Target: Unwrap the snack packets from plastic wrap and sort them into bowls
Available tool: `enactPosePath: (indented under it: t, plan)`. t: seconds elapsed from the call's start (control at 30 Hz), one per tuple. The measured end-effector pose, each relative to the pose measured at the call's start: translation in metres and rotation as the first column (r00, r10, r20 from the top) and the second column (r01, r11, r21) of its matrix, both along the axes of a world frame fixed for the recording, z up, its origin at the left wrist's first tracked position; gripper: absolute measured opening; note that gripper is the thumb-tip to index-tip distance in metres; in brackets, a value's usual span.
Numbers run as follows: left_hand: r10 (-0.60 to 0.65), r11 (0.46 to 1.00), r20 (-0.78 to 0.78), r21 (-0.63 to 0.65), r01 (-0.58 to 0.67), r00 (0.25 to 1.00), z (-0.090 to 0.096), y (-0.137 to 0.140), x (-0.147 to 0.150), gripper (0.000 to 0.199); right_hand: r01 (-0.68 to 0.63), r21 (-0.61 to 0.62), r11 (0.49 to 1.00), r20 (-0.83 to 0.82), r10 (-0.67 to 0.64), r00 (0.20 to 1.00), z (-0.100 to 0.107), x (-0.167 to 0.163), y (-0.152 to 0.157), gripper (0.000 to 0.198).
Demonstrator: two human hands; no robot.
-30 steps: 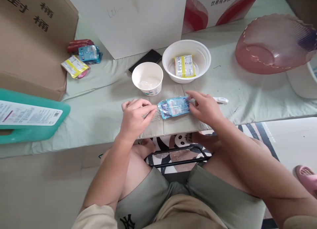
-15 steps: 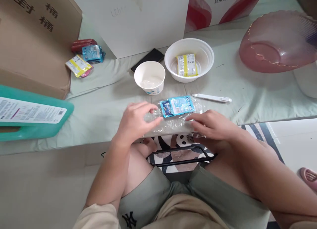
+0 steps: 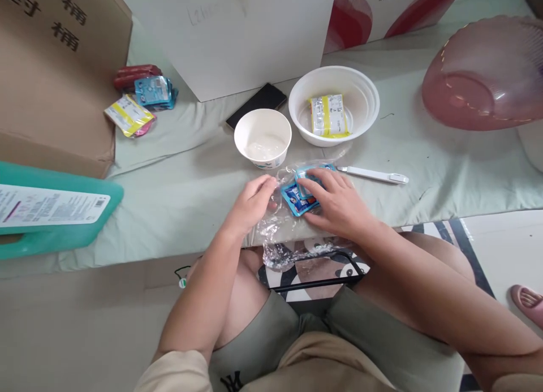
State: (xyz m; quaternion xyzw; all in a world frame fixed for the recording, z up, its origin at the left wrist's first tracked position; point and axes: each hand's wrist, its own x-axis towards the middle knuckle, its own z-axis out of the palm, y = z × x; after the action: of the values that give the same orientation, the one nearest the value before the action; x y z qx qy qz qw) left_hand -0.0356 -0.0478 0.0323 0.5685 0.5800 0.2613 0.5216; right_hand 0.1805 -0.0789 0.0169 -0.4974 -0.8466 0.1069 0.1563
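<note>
On the far left, a green jug (image 3: 95, 208) with a white label lies at the near side of the bench (image 3: 182, 202), which is covered in pale green cloth, with a cardboard box (image 3: 55, 103) beyond it. Just right of the box lie red-wrapped packets (image 3: 134, 75), a small stack of blue sachets (image 3: 153, 90) and a yellow-and-white packet (image 3: 127, 115). Farther right, a white box (image 3: 237, 35) stands at the far side, a black phone (image 3: 254, 106) lying near its base.

The left hand (image 3: 250, 204) has thumb and fingertips pinched together on the left part of some crumpled clear plastic film (image 3: 271, 225), which droops over the near edge. A white paper bowl (image 3: 265, 134) stands just beyond. Two overlapping blue packets (image 3: 296, 199) lie on the film; the right hand (image 3: 341, 202) covers their right part with bent, spread fingers, though whether its grip is closed on them I cannot tell. Beyond it, a white plastic bowl (image 3: 365, 106) holds a yellow-banded packet (image 3: 328, 115).

Right of the right hand lies a white utility knife (image 3: 375, 175). A translucent pink bowl (image 3: 470, 92) rests tilted at far right.
</note>
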Motion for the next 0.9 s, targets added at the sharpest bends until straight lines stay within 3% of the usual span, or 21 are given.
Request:
enactPosePath:
  t: [0.13, 0.37, 0.6, 0.8, 0.9]
  plan:
    - [0.004, 0.983, 0.191, -0.180, 0.031, 0.982, 0.006, 0.002, 0.001, 0.026, -0.018, -0.014, 1.000, -0.004, 0.017, 1.000, -0.003, -0.003, 0.005, 0.063]
    - [0.137, 0.910, 0.416, -0.412, 0.051, 0.899, 0.017, 0.002, -0.006, 0.037, -0.006, 0.033, 0.999, -0.099, 0.009, 0.995, 0.000, 0.002, 0.013, 0.048]
    - [0.176, 0.891, 0.502, -0.447, 0.079, 0.847, 0.016, 0.001, 0.003, 0.052, 0.080, 0.084, 0.993, -0.174, -0.065, 0.983, -0.002, 0.010, 0.017, 0.047]
    - [0.126, 0.897, 0.514, -0.425, 0.124, 0.848, 0.012, 0.003, 0.018, 0.047, 0.048, 0.036, 0.998, -0.337, -0.033, 0.941, -0.009, 0.015, 0.021, 0.049]
    - [0.172, 0.902, 0.509, -0.426, 0.073, 0.843, 0.013, 0.007, 0.022, 0.043, 0.142, -0.021, 0.990, -0.451, -0.136, 0.882, -0.004, 0.024, 0.024, 0.044]
